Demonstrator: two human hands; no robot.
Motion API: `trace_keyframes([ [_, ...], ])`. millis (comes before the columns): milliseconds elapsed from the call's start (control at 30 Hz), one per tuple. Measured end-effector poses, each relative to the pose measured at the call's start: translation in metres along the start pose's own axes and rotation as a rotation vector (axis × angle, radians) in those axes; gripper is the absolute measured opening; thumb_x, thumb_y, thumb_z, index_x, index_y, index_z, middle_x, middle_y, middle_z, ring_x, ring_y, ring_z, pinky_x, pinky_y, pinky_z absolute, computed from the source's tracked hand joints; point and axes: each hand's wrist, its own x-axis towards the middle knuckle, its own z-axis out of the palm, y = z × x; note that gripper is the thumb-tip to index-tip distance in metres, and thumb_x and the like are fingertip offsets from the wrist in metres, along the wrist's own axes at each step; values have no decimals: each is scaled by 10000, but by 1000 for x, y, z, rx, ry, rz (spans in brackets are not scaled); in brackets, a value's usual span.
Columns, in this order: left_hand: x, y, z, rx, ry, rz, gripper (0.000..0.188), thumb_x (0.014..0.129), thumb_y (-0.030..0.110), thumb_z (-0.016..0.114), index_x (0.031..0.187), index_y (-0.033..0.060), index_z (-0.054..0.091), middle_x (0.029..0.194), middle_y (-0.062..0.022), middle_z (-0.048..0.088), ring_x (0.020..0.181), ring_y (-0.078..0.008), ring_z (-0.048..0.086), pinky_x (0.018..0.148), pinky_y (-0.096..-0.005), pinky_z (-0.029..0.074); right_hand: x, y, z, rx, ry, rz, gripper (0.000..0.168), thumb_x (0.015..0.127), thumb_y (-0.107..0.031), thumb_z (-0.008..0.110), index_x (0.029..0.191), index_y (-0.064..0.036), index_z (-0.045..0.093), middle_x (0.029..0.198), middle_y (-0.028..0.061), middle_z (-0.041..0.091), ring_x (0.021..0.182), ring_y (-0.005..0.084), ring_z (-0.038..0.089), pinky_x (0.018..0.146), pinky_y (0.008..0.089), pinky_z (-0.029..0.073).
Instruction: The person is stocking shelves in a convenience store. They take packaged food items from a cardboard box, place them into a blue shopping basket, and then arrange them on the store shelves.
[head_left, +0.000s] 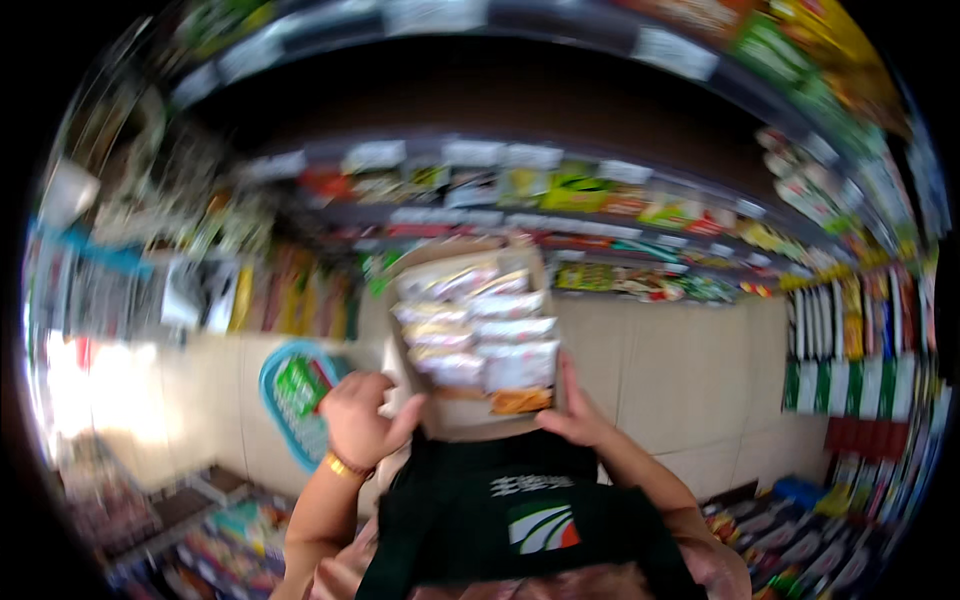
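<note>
An open cardboard box is held in front of my dark apron, with two rows of white-and-gold packets in it. An orange-brown packet or printed patch shows at its near right corner. My right hand grips the box's near right side, fingers along the wall and thumb at the corner. My left hand is by the near left side, thumb pointing at the box and fingers bent; whether it touches the wall cannot be told. The picture is blurred.
A blue plastic basket with a green packet in it stands on the tiled floor at the left. Shelves of packaged goods curve across the far side. More stacked goods stand at the right, and further displays are behind me on both sides.
</note>
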Motion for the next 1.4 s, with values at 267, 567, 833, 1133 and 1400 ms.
trace_keyframes([
  [267,128,46,33,42,-217,353,490,854,342,691,1169,-23,601,1170,-233,615,1030,-418,584,910,-471,479,17,14,-11,-268,-2,-34,1006,865,-454,661,1564,-28,76,1550,237,273,1458,383,258,1151,496,216],
  [567,134,22,78,146,-252,290,590,851,432,682,1180,-50,599,1157,-227,597,1078,-393,578,926,-476,454,23,5,-16,-346,-31,30,976,861,-478,671,1551,-21,152,1558,234,265,1463,362,258,1138,499,201],
  [833,114,12,78,-2,-377,126,526,848,478,659,1115,30,590,1088,-200,631,1009,-372,644,800,-482,536,68,-34,-50,-602,250,-207,726,880,-348,690,1459,-32,388,1489,201,418,1370,369,397,1123,484,256],
  [1133,92,27,62,-94,-473,196,384,877,405,651,1092,88,625,981,-135,611,868,-357,634,758,-462,520,180,-126,-43,-1125,58,-526,504,771,-176,778,1239,-84,615,1300,118,567,1226,324,506,1026,459,346],
  [1400,48,48,46,-46,-390,176,409,864,428,660,1120,109,632,1089,-118,583,928,-308,596,756,-447,466,192,-129,-15,-1126,-91,-548,462,732,-92,782,1168,-54,635,1232,111,588,1184,300,532,1020,441,346],
])
